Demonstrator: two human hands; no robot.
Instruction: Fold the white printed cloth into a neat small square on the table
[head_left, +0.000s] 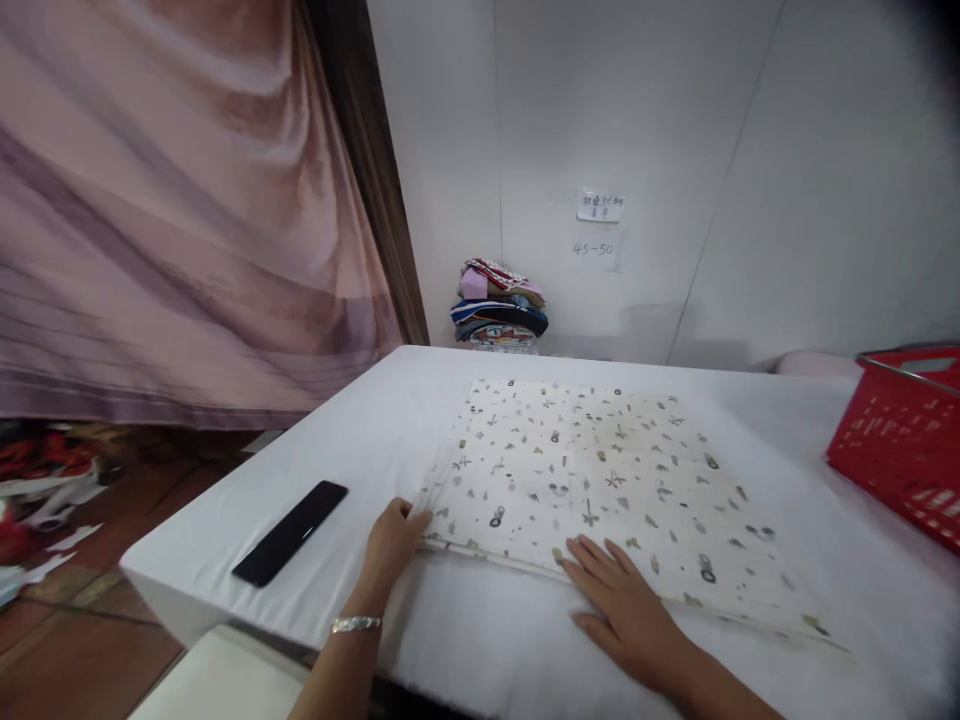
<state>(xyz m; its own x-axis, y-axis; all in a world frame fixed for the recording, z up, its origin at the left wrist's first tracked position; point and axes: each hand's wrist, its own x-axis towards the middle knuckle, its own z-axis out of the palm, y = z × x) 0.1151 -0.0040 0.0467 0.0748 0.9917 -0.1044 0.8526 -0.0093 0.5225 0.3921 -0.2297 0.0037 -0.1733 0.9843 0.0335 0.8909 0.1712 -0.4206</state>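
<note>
White table (pixel 375 420) bears phone (pixel 291 533), red basket (pixel 904 435); left grip (pixel 393 543) pinches patterned cloth (pixel 544 475), right grip (pixel 624 612) lies flat.

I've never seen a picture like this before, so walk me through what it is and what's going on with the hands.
There's no machine here, just a person working bare-handed. The single picture comes from a camera worn on their head, looking forward and down. On the white-covered table are a patterned cloth, what looks like a black phone and a red basket. The left hand pinches the cloth's near left corner; the right hand lies spread at its near edge.
</note>
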